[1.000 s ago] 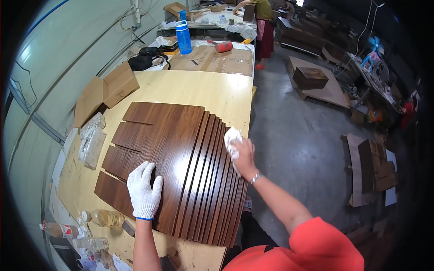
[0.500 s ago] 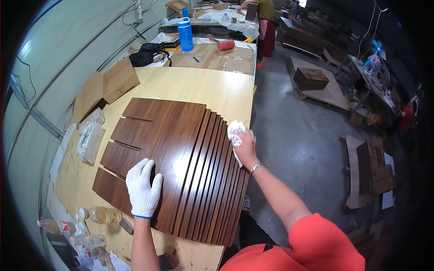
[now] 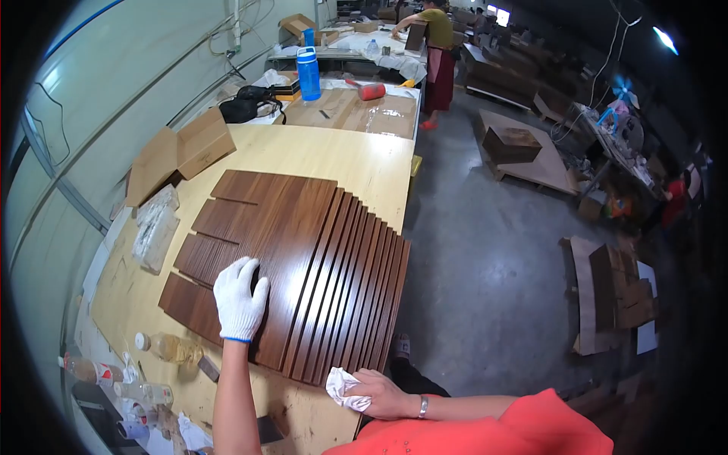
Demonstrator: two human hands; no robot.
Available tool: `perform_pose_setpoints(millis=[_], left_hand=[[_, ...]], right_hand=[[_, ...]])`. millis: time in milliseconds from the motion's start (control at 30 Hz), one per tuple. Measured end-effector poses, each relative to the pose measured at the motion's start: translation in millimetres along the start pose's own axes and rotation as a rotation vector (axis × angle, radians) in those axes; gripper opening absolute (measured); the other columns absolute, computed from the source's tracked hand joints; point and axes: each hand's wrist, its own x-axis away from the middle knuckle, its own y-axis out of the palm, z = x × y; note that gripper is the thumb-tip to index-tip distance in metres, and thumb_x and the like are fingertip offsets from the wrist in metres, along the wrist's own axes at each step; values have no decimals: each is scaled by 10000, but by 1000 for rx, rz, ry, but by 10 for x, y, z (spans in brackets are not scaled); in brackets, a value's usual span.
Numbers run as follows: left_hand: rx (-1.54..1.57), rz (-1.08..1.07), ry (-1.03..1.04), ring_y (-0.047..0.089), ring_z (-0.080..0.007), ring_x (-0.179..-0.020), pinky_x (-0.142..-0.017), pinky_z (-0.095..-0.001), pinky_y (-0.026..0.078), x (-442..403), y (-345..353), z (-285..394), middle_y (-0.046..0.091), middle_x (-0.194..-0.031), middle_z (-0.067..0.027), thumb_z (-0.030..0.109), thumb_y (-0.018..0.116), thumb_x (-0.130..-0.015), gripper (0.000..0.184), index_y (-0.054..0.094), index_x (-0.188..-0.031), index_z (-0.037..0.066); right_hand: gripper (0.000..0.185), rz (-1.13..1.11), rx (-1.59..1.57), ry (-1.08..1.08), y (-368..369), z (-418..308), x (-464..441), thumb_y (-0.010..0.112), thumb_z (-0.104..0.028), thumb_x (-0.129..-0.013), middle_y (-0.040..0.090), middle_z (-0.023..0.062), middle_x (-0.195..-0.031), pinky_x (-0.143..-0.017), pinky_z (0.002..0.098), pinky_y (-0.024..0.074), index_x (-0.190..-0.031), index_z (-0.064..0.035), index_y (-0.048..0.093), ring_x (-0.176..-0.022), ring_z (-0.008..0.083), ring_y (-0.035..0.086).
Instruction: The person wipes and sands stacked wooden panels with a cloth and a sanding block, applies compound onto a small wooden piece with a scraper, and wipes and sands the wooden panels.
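Note:
A fanned stack of dark brown wooden panels (image 3: 284, 216) lies on the pale worktable, its right-hand edges stepped one behind another. Notches cut into the left side of the top panel are visible. My left hand (image 3: 240, 303), in a white knit glove with a blue cuff, rests on the top panel with thumb and fingers apart. Bare and wearing a metal bracelet, my right hand (image 3: 385, 397) grips a crumpled white cloth (image 3: 346, 389) at the near edge of the stack. Part of the cloth is hidden under the fingers.
Left of the panels lie an open cardboard box (image 3: 182, 155), a plastic-wrapped bundle (image 3: 155, 231) and several bottles, one with yellowish liquid (image 3: 171, 346). Behind stand a blue water bottle (image 3: 308, 74) and a red roller (image 3: 371, 92). A person (image 3: 437, 57) works at the far table.
My right hand has moved with the cloth from the far right edge of the panels to their near edge. The left hand stays on the top panel. The view has shifted slightly.

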Motion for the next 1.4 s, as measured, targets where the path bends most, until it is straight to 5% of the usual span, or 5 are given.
perform_pose_setpoints(millis=[333,433,700,1000,1400], left_hand=[[704,-21,-367,617,-262,-1205,-1051,-371,471,660,-667,935,637,-1319,-158,136,711,-823,558,592,-1350,-5],[570,-231,-170,488,-313,-1371,-1097,-403,442,1296,-1001,1394,470,-1494,-206,140,821,-667,863,496,-1460,36],[1503,942,-894,663,-270,-839,-660,-365,590,2639,-1484,1258,637,-895,-172,-145,486,-728,338,583,-1005,22],[419,1584,-919,639,-307,-1045,-928,-466,575,4021,-3078,1437,576,-1177,-215,-65,446,-661,507,539,-1159,-59],[175,1208,-1081,637,-274,-940,-834,-414,571,4632,-2749,1661,600,-1077,-164,20,516,-678,396,584,-1063,-46]], right_hand=[[303,219,-171,233,-377,-517,-473,788,-135,-827,650,169,-1087,-903,366,514,-1102,-48,694,-1033,296,639],[589,-21,-1211,495,-111,-682,-571,653,-338,-985,592,100,-1244,-959,352,499,-1448,-70,405,-1103,167,599],[365,-428,-341,56,494,-1073,-1027,703,-123,-872,585,143,-1210,-1051,384,426,-1227,-44,665,-1192,290,558],[164,-909,-95,-461,2492,-1379,-558,721,-118,-812,630,140,-909,-829,444,531,-950,-41,676,-968,333,633],[252,-971,-125,-593,3671,-1511,64,694,-127,-798,618,155,-1015,-889,449,499,-1017,-24,621,-1012,358,599]])
